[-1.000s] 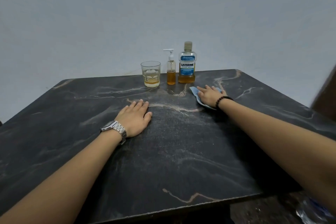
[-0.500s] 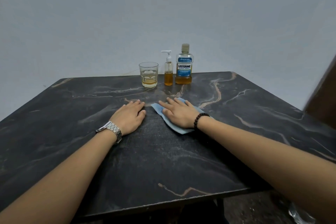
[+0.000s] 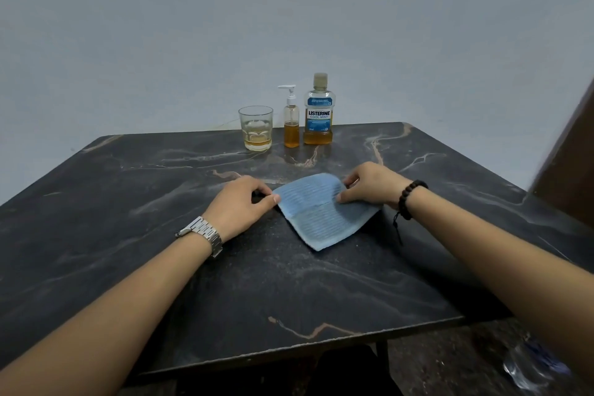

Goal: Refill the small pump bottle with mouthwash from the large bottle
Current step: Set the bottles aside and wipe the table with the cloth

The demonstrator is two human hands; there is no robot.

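Fingers (image 3: 264,194) of both hands now pinch the blue ribbed cloth (image 3: 321,212) instead of wiping; refilled small clear pump bottle (image 3: 291,125) stands beside the large mouthwash bottle (image 3: 317,116) across the black marble table (image 3: 289,283).

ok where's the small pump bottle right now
In the head view the small pump bottle stands at the table's far edge, between the glass and the large mouthwash bottle.
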